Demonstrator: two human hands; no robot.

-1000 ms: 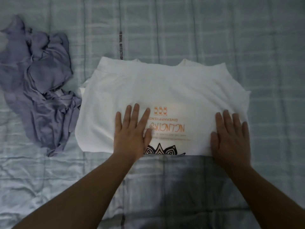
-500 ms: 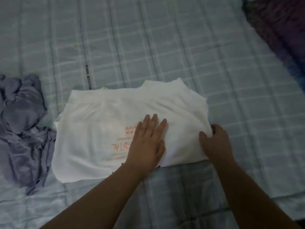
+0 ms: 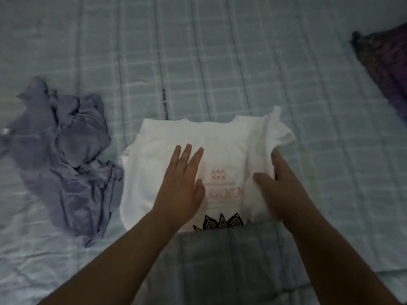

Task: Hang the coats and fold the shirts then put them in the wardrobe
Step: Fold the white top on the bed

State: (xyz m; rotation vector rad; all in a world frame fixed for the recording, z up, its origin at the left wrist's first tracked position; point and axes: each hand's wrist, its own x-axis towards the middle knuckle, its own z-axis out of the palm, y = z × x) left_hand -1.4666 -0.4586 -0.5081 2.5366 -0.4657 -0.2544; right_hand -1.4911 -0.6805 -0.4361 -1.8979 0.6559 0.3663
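Note:
A white T-shirt (image 3: 220, 148) with an orange print and a black pattern lies partly folded on the bed. My left hand (image 3: 182, 183) presses flat on its middle with straight fingers. My right hand (image 3: 273, 183) grips the shirt's right side and holds that flap lifted and turned over toward the middle. A crumpled lilac-grey shirt (image 3: 72, 155) lies in a heap to the left of the white one.
Everything rests on a pale blue checked bedsheet (image 3: 242, 62). A dark purple patterned cloth (image 3: 383, 64) lies at the far right edge. A darker grey fold of bedding (image 3: 231, 260) sits between my forearms near the front.
My right hand went from lying flat on the shirt to gripping its right edge and lifting it inward. My left hand slid toward the shirt's middle and stays flat.

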